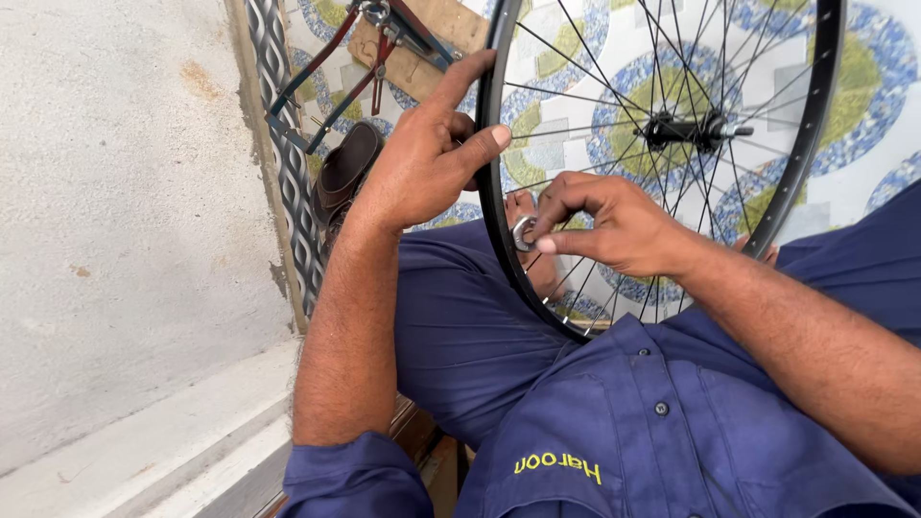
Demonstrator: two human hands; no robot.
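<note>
Across the lap, the bicycle wheel (662,134) stands upright; left hand (422,163) grips its rim, right hand (614,230) pinches a small metal spoke wrench (523,233) there. Best turned gently, rim steady.

Top frame edge cuts off the wheel rim (499,206) and the red-handled tool (369,58) at upper left, right hand (614,230) covers most of the small round metal tool (524,233), sandal (343,173) half behind left hand (422,158).
</note>
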